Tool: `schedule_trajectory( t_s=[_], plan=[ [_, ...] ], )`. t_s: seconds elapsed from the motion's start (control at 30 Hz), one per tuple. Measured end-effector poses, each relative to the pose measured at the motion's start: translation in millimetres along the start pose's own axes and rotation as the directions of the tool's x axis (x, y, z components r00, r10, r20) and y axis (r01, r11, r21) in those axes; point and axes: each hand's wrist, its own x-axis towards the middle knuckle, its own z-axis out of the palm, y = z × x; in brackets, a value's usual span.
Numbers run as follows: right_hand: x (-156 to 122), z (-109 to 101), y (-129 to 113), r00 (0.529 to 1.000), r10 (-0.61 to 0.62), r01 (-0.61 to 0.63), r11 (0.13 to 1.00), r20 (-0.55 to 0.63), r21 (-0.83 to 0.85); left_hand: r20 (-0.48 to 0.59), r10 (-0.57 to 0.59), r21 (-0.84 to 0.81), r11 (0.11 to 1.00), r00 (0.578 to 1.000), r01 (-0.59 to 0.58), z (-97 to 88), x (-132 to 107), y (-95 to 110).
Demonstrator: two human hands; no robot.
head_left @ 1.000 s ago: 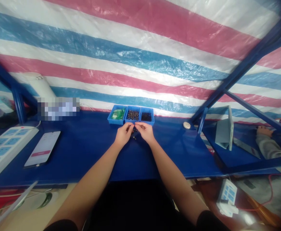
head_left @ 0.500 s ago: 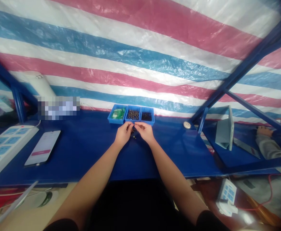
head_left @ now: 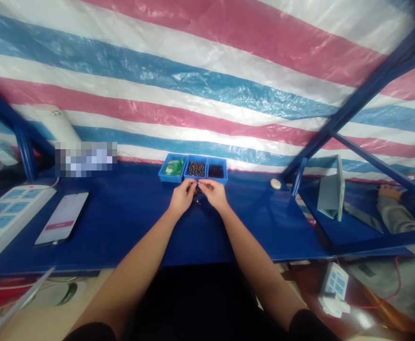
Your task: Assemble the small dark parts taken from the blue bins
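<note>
Hardly anything has moved since the earlier frame: the left hand (head_left: 182, 196) and the right hand (head_left: 213, 194) keep their place, and only the view has shifted very slightly. Between their fingertips, just in front of the bins and above the worktop (head_left: 122, 222), is a small dark piece (head_left: 198, 187). The fingers of both hands are pinched together on it. It looks nearly black, and a reddish tint shows close to the left fingers. A bright metallic glint (head_left: 198, 202) is just below; whether it belongs to the piece, one cannot tell. The exact shape is hidden by the fingers and by blur.

Three blue bins stand side by side: the left bin (head_left: 170, 179) has a green and whitish bag (head_left: 174, 166), the middle bin (head_left: 192, 178) many small brassy bits (head_left: 196, 168), the right bin (head_left: 219, 180) black bits (head_left: 215, 171).

On the phone (head_left: 63, 218) there is a pink bar, but its writing is too small to read. A pixelated patch (head_left: 85, 159) covers something behind it. The power strip (head_left: 6, 215) is cut off at the left edge.
</note>
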Motion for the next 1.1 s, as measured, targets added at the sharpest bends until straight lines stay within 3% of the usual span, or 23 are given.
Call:
schedule_trajectory(
  t_s=[1.1],
  plan=[
    [2.5, -1.5, 5.1, 0.999, 0.034, -0.034, 0.999, 0.004, 0.013, -0.012, 0.013, 0.085, 0.996, 1.000, -0.012, -0.1, 0.1, -3.4]
  ],
)
